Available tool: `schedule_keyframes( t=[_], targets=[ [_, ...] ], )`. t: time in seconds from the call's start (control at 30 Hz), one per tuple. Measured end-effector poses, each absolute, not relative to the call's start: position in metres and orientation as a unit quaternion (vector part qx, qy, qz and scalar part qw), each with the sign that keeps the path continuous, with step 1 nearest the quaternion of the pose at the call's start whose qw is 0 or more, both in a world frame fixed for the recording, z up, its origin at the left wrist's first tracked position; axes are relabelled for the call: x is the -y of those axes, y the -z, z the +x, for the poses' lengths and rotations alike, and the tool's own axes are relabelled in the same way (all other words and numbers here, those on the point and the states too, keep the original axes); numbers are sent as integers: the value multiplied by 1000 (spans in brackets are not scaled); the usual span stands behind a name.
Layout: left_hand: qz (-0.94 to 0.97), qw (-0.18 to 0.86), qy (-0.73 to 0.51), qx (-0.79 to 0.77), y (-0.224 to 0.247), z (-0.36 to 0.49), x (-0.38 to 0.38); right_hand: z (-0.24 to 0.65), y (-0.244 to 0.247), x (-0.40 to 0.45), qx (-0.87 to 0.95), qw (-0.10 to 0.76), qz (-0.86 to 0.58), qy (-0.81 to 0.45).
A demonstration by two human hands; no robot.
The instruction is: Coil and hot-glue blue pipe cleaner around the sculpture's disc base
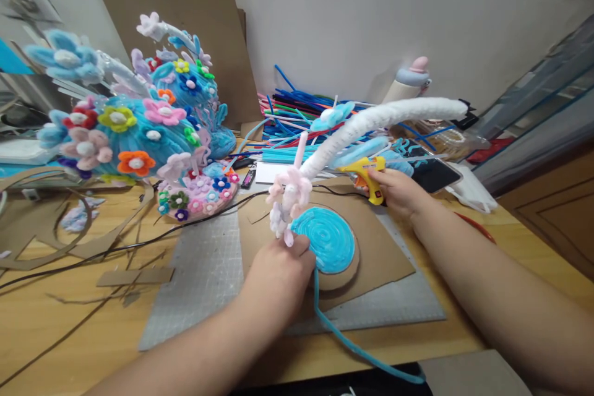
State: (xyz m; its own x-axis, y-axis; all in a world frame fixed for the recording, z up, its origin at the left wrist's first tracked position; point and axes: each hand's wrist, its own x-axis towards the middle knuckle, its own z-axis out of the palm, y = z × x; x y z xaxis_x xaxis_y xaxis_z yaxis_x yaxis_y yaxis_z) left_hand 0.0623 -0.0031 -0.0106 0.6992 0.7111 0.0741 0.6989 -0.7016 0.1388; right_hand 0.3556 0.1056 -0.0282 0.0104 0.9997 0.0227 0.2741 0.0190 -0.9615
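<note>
A round cardboard base carries a flat coil of blue pipe cleaner. At the coil's left edge, my left hand is closed, its fingertips mostly hidden, with the loose blue pipe cleaner strand running out from under its fingers toward the table's front edge. Pink and white fuzzy flowers rise just beyond that hand, joined to a thick white curved stem that arches to the right. My right hand grips a yellow glue gun, its nozzle pointing left above the far side of the coil.
Under the base lie a cardboard sheet and a grey cutting mat. Flower-covered blue pieces stand at left. A black cable crosses the table. Bundled pipe cleaners, a phone and a bottle are behind.
</note>
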Motion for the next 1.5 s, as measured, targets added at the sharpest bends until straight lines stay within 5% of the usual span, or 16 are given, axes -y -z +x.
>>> schedule_keyframes(
  t=[0.2, 0.53, 0.87, 1.0, 1.13, 1.27, 1.5],
  targets=[
    [922, 48, -77, -377, 11, 62, 2, 370, 27, -97, 535, 396, -560, -494],
    [921, 52, -75, -378, 9, 62, 3, 409, 10, -82, 656, 308, -525, -446],
    [921, 56, -83, -376, 11, 62, 3, 418, 18, -62, 834, 240, -476, -144],
    [921, 56, -82, -377, 9, 62, 3, 405, 32, -55, 848, 220, -467, -118],
    [921, 55, -81, -377, 8, 62, 3, 401, 17, -52, 834, 248, -473, -137],
    [920, 57, -74, -380, 8, 62, 3, 373, -19, -14, 750, 379, -536, -79],
    [917, 77, -62, -387, 4, 62, 4, 262, -9, 87, 756, 210, -503, -362]
  ],
)
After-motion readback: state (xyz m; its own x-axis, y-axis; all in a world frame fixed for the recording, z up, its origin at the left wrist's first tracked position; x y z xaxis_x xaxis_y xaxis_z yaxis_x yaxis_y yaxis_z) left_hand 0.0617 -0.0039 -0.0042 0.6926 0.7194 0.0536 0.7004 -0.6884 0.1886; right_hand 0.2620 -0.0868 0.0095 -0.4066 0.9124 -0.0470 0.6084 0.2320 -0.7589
